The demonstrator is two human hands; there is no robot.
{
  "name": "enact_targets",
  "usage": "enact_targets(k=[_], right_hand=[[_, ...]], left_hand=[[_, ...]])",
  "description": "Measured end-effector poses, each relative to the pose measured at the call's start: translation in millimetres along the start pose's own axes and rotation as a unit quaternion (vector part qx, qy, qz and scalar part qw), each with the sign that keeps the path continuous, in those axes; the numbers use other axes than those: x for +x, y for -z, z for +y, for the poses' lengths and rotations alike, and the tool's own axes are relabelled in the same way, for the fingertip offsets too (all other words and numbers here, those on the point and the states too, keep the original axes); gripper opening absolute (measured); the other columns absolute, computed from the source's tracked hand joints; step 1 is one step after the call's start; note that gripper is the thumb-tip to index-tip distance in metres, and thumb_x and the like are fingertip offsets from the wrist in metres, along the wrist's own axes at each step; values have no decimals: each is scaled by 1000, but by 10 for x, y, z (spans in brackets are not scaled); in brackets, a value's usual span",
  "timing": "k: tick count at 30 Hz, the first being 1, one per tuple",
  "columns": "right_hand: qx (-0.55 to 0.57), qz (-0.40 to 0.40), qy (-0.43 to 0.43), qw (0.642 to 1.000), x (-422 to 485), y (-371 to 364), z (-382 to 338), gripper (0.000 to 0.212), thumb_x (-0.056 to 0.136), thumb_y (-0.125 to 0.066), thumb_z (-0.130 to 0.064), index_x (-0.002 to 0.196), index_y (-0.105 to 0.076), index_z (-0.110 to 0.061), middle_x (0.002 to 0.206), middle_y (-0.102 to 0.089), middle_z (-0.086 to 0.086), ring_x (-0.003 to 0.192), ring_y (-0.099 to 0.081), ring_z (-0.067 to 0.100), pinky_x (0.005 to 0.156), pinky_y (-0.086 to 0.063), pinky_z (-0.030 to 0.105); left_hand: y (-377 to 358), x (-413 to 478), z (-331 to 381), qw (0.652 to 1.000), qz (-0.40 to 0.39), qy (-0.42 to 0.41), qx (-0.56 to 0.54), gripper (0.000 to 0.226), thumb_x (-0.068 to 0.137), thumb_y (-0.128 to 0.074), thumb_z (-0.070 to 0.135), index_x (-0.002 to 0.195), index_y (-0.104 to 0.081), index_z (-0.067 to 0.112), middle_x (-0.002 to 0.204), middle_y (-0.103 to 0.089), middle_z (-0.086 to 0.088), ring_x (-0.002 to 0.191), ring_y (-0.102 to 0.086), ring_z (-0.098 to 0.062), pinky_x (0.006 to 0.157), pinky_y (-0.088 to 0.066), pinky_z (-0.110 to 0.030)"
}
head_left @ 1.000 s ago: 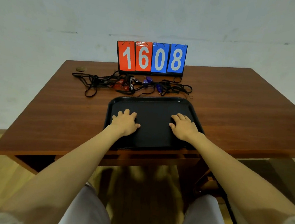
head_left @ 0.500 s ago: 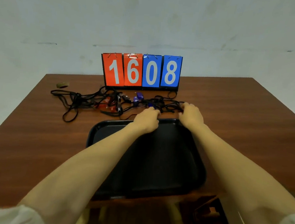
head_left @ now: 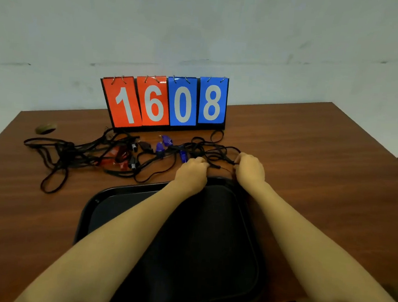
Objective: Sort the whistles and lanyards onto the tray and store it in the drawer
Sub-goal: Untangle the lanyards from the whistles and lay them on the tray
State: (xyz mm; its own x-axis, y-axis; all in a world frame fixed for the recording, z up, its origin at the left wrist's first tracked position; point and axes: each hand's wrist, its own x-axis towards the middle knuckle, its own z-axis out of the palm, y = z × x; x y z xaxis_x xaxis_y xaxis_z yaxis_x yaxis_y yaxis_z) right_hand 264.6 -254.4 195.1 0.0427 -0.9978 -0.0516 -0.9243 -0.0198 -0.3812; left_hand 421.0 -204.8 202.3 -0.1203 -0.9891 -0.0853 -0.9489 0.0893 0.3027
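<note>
At the far left of the brown wooden table point(head_left: 323, 160) lies a small round olive-brown object point(head_left: 45, 128), too blurred to name. Right of it, a tangle of black cord lanyards point(head_left: 71, 151) spreads across the far part of the table. Its long axis runs left to right, and one loop trails nearward at the left end. Translucent red plastic whistles point(head_left: 116, 157) sit in the tangle.

Behind it stands a flip scoreboard point(head_left: 166, 103) with white digits on cards hung from metal rings. Two orange-red cards read 1 and 6, and two blue cards read 0 and 8. In front of the blue cards, purple plastic whistles point(head_left: 160, 147) lie among the cords.

The left hand point(head_left: 193, 170) has its fingers curled under onto a strand, with the fingertips hidden. It sits just past the far rim of the black rectangular plastic tray point(head_left: 103, 205), whose long axis runs near to far. All the whistles and lanyards lie on the table beyond that rim.

The right hand point(head_left: 249, 168) is also curled and pinches a cord at its fingertips. A thin strand runs between the two hands. Behind the table is a pale, scuffed wall point(head_left: 226, 33).
</note>
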Motion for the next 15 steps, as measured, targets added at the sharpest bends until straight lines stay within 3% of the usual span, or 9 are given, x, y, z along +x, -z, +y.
enact_targets(k=[4, 11, 15], right_hand=[[46, 6, 29, 998, -194, 249, -38, 20, 95, -50, -12, 109, -63, -10, 113, -62, 14, 101, -60, 33, 83, -50, 38], [23, 147, 233, 961, -516, 1205, -581, 26, 96, -45, -13, 115, -63, -11, 116, -66, 6, 105, -60, 25, 84, -51, 39], [43, 206, 294, 932, -719, 1684, -978, 25, 97, -44, -12, 118, -59, -12, 107, -67, 8, 101, -57, 25, 81, -49, 40]], left_hand=[[184, -118, 57, 1000, -15, 18, 2, 40, 96, -42, 12, 135, -48, 10, 143, -39, -9, 132, -35, -27, 108, -36, -41], [878, -445, 468, 961, 192, 8, -201, 48, 98, -46, 20, 144, -33, 12, 146, -36, -7, 136, -32, -20, 111, -31, -34], [1426, -609, 682, 923, 237, -27, -303, 49, 100, -41, 23, 146, -29, 13, 142, -45, -5, 130, -42, -21, 105, -37, -30]])
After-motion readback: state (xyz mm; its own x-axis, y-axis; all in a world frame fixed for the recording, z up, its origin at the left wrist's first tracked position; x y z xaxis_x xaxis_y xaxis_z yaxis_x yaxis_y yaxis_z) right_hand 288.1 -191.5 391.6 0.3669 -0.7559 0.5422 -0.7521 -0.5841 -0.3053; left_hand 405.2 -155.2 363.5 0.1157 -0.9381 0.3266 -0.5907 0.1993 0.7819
